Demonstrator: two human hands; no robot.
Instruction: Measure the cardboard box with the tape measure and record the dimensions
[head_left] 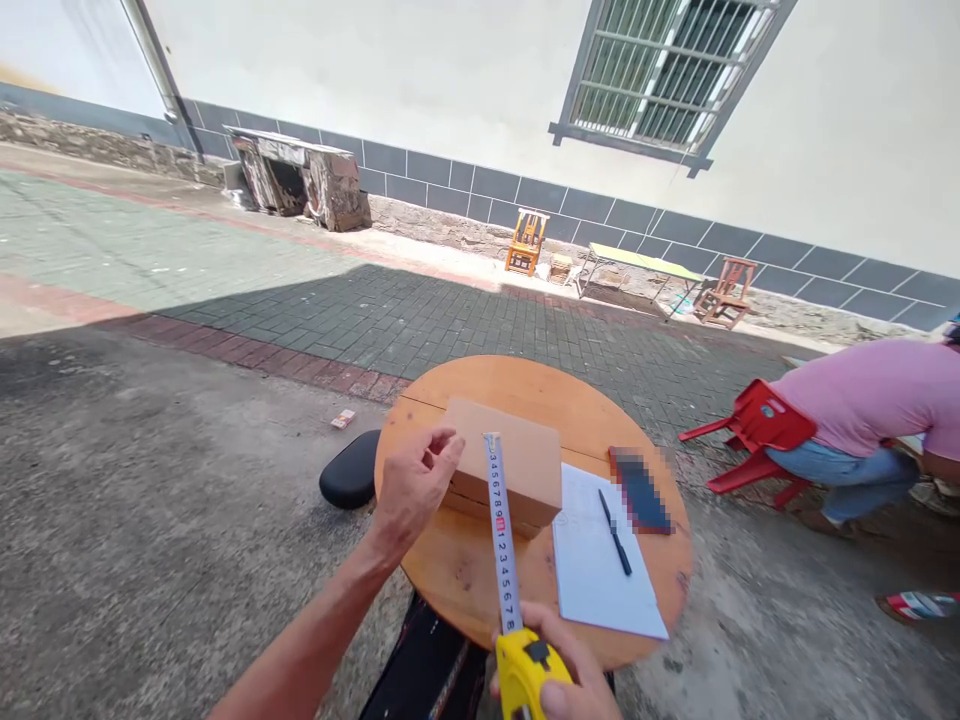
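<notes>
A closed brown cardboard box (502,440) sits on a round wooden table (465,585). My right hand (570,670) grips a yellow tape measure (529,672) near the table's front edge. Its blade (499,530) is pulled out and reaches over the box's near side, with the hooked end above the box top; whether the blade touches the box I cannot tell. My left hand (424,475) is at the box's left side, fingers curled and thumb close to the index finger, with nothing visible in it. The blade's end is just right of those fingertips, apart from them.
White paper (592,590) with a black pen (615,532) on it lies right of the box, beside a blurred dark phone-like object (643,492). A black seat (349,470) stands left of the table. Off to the right, a person in pink (870,400) bends forward on a red chair (769,418).
</notes>
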